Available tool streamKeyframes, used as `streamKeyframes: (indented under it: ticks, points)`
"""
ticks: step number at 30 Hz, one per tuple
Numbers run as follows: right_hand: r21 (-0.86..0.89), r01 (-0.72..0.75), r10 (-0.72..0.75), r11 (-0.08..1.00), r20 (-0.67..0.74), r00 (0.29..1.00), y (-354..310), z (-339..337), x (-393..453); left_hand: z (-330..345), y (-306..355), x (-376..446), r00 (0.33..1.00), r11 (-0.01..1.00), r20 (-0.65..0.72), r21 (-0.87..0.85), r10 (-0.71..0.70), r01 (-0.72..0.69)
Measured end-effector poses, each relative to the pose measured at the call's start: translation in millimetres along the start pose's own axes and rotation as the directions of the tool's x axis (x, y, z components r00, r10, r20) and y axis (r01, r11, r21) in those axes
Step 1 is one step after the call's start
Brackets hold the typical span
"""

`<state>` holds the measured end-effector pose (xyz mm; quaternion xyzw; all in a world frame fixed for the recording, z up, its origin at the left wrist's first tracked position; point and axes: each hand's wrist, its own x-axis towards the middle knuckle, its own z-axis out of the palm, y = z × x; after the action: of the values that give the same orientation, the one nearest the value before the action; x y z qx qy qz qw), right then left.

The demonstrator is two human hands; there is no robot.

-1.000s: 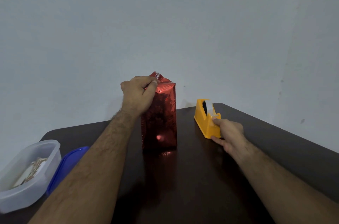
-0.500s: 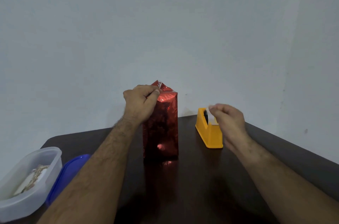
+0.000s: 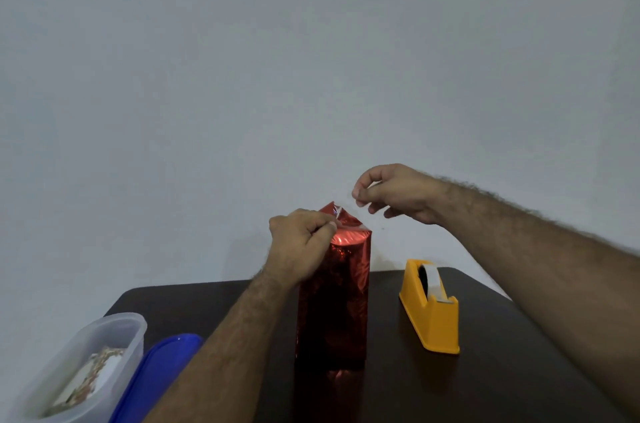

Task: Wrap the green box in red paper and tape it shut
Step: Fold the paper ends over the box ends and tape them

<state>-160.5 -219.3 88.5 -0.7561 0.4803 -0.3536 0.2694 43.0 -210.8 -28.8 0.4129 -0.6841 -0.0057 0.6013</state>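
The box stands upright on the dark table [image 3: 502,388], fully covered in shiny red paper [image 3: 334,304]; no green shows. My left hand [image 3: 299,249] grips the folded paper at the box's top left edge. My right hand [image 3: 391,194] is raised above and to the right of the top, pinching a strip of clear tape [image 3: 346,206] that stretches down to the folded red flap. The yellow tape dispenser [image 3: 431,310] sits on the table to the right of the box.
A clear plastic container [image 3: 76,370] with printed paper inside stands at the front left, its blue lid [image 3: 152,377] lying beside it. A plain grey wall rises just behind the table's far edge.
My right hand left the dispenser with a piece of tape and rose up and left to the box's top. My left hand kept its hold on the folded paper.
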Motion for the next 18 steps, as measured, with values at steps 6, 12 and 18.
streamKeyframes:
  ticks: [6,12,18]
  points:
    - [-0.125,-0.095,0.101,0.988,0.038,0.994,0,8,9,-3,9,-2,1.0,1.0,0.024,0.017,-0.003,0.003]
    - [-0.197,-0.165,0.178,0.967,0.051,0.983,-2,8,13,-3,11,-2,1.0,1.0,0.021,0.018,-0.016,0.016]
    - [-0.224,-0.218,0.232,0.95,0.035,0.972,-1,15,14,-1,9,-2,1.0,0.999,0.024,0.032,-0.008,0.007]
